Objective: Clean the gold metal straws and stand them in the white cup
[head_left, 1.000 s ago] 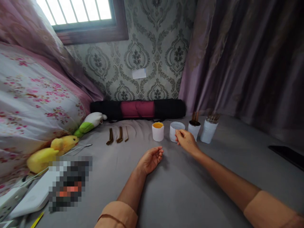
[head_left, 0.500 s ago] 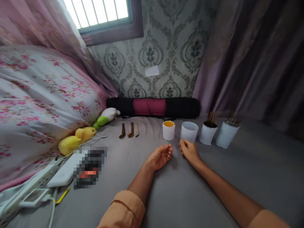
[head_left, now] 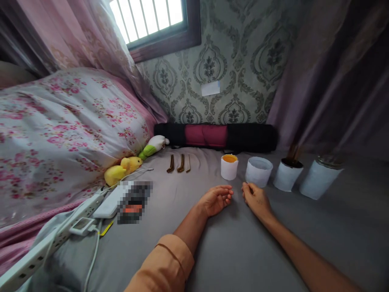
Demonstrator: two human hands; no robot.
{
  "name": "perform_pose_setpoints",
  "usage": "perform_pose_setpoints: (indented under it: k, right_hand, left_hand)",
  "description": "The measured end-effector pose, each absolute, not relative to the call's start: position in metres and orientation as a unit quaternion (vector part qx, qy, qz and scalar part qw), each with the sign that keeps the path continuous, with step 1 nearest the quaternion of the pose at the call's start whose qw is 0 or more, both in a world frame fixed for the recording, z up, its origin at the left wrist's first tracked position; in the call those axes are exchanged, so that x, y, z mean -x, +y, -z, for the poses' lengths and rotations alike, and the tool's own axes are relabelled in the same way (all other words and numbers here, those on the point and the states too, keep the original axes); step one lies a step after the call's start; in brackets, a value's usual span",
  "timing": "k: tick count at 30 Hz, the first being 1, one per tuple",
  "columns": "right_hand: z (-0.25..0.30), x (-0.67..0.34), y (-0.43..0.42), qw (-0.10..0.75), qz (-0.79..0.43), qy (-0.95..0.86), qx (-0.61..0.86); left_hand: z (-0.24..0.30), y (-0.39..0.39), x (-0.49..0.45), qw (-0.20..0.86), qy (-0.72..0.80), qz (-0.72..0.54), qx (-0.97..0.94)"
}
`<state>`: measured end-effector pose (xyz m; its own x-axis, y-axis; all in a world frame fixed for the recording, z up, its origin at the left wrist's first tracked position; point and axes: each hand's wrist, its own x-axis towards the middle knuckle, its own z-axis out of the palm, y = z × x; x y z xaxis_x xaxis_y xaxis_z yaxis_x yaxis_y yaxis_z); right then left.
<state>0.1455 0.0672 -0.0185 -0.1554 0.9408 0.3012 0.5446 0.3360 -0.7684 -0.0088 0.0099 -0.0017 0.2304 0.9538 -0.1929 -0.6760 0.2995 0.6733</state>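
My left hand (head_left: 217,198) rests on the grey sheet, palm turned inward, its fingers loosely bent and apart with nothing in them. Beside it, my right hand (head_left: 257,199) is curled closed, and no object shows in its fingers. Just beyond stands a white-wrapped cup (head_left: 229,170) with an orange inside. A wider whitish tub (head_left: 259,175) is right behind my right hand, which overlaps its lower edge. Farther right are a white-wrapped jar (head_left: 286,178) holding brown sticks, blurred, and a larger white-wrapped glass jar (head_left: 319,182).
Three small bundles of thin, bent brown sticks (head_left: 181,164) lie to the left. A yellow plush toy (head_left: 121,170), a white box-like device (head_left: 111,202) and a power strip (head_left: 39,259) with cables line the left side. A black and maroon roll (head_left: 206,136) lies against the wall.
The view has swung left, so everything sits farther right in the picture. Both hands keep nearly the same pose and place; the left fingers look slightly straighter.
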Motion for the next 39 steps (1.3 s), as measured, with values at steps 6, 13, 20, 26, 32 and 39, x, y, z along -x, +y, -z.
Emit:
perform_pose_setpoints:
  k: [6,13,20,26,32,39]
  right_hand:
    - [0.019,-0.146,0.067,0.388,-0.256,-0.720,0.516]
    - [0.019,-0.146,0.067,0.379,-0.257,-0.719,0.523]
    - [0.023,-0.146,0.071,0.379,-0.242,-0.723,0.524]
    - [0.023,-0.146,0.070,0.377,-0.237,-0.727,0.523]
    - [0.023,-0.146,0.070,0.381,-0.235,-0.730,0.516]
    - [0.025,-0.146,0.071,0.371,-0.225,-0.730,0.528]
  left_hand:
    - [-0.002,0.018,0.018,0.709,0.364,-0.553,-0.242]
    - [-0.010,0.027,0.034,0.638,0.466,-0.546,-0.277]
    - [-0.015,0.041,0.050,0.553,0.564,-0.535,-0.300]
    - [-0.019,0.048,0.070,0.428,0.673,-0.509,-0.325]
    - [-0.017,0.053,0.098,0.293,0.768,-0.441,-0.360]
    - [-0.025,0.047,0.129,0.138,0.834,-0.337,-0.415]
